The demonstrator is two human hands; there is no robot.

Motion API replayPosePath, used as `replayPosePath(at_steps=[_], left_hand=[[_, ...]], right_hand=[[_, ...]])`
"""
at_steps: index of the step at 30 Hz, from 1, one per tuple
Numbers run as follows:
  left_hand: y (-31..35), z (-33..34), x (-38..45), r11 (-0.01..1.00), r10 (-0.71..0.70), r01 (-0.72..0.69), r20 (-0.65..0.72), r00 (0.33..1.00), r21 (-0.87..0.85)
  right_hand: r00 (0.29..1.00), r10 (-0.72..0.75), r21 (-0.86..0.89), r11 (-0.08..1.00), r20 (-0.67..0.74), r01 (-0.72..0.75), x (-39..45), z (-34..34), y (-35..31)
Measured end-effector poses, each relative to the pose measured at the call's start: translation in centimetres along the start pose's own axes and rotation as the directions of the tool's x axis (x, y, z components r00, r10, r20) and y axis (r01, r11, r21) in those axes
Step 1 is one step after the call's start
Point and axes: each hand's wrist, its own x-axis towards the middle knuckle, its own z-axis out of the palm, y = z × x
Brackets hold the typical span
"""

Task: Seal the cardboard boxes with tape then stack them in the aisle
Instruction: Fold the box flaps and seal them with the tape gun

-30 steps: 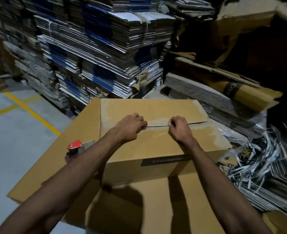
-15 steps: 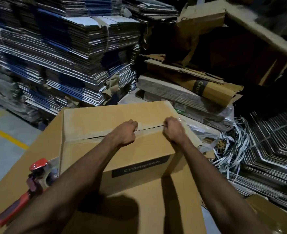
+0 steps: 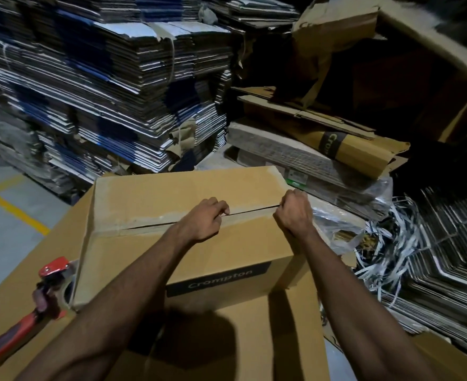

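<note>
Both hands, left hand [image 3: 205, 220] and right hand [image 3: 294, 214], fingers curled, grip the cardboard box [image 3: 150, 213] flap seam.

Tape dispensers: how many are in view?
1. The red-handled tape dispenser lies on the flat cardboard sheet, left of the Crompton box. Others may be hidden.

My box [image 3: 150, 199] sits on a larger carton [image 3: 254, 339]; tape gun [image 3: 34, 301] lies on that carton, touching the box's left side. Flat stacks [image 3: 111, 92] stand behind; strapping scraps [image 3: 386, 251] lie right. My hands [image 3: 205, 221] [image 3: 294, 214] rest along the box's top seam.
</note>
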Motion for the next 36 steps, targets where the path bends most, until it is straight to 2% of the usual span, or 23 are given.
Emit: replayPosePath(at_steps=[2, 4, 8, 10, 12, 13, 14, 16, 17, 19, 21, 23, 28, 32, 36], left_hand=[[-0.3, -0.9, -0.9, 1.000, -0.001, 0.001, -0.040, 0.999, 0.005], [-1.1, -2.2, -3.0, 0.993, -0.025, 0.033, -0.065, 0.998, 0.113], [-4.1, -6.2, -9.4, 0.947, -0.206, 0.215, -0.062, 0.977, 0.238], [-5.6, -8.4, -12.8, 0.878, -0.338, 0.359, -0.121, 0.934, 0.316], [-7.4, -10.0, -16.3, 0.770, -0.458, 0.522, -0.250, 0.853, 0.367], [-8.1, -10.5, -18.1, 0.729, -0.519, 0.603, -0.313, 0.795, 0.323], [-8.9, -10.7, -19.6, 0.709, -0.599, 0.679, -0.344, 0.723, 0.192], [-10.0, -10.6, -21.7, 0.655, -0.751, 0.729, -0.284, 0.596, -0.201], [-10.2, -10.3, -22.1, 0.623, -0.780, 0.699, -0.218, 0.586, -0.349], [-10.1, -9.4, -22.4, 0.650, -0.733, 0.588, -0.192, 0.652, -0.482], [-10.0, -9.0, -22.1, 0.706, -0.670, 0.485, -0.262, 0.695, -0.517], [-10.5, -9.3, -21.8, 0.738, -0.643, 0.478, -0.281, 0.713, -0.476], [-12.4, -10.8, -21.4, 0.800, -0.552, 0.439, -0.212, 0.807, -0.408], [-13.1, -11.3, -19.3, 0.803, -0.503, 0.409, -0.127, 0.855, -0.433], [-12.8, -11.4, -16.2, 0.817, -0.425, 0.377, -0.014, 0.905, -0.436]], right_hand=[[0.997, -0.073, -0.029, 0.997, 0.008, 0.073, -0.2, 0.1, -1.6], [0.976, -0.216, 0.030, 0.976, 0.041, 0.214, -1.3, 0.8, -4.4], [0.883, -0.466, 0.220, 0.868, 0.057, 0.444, -5.2, 3.2, -13.4], [0.847, -0.529, 0.302, 0.816, 0.047, 0.493, -6.7, 4.0, -17.9], [0.807, -0.589, 0.372, 0.761, 0.053, 0.531, -7.8, 4.4, -21.5], [0.783, -0.620, 0.411, 0.729, 0.055, 0.548, -8.1, 4.5, -23.0], [0.762, -0.645, 0.452, 0.698, 0.059, 0.556, -8.5, 4.5, -24.3], [0.731, -0.680, 0.508, 0.651, 0.059, 0.564, -8.9, 4.4, -26.7], [0.722, -0.689, 0.516, 0.639, 0.057, 0.569, -9.0, 4.3, -27.7], [0.714, -0.698, 0.514, 0.633, 0.056, 0.579, -9.3, 4.3, -29.3], [0.724, -0.689, 0.498, 0.643, 0.044, 0.582, -9.7, 4.6, -30.2], [0.736, -0.676, 0.490, 0.656, 0.043, 0.574, -9.8, 5.0, -30.4], [0.753, -0.644, 0.559, 0.676, 0.131, 0.480, -8.4, 4.1, -30.6], [0.771, -0.626, 0.586, 0.672, 0.122, 0.453, -7.7, 2.7, -30.0], [0.794, -0.595, 0.536, 0.714, 0.125, 0.450, -6.8, 2.6, -29.1]])
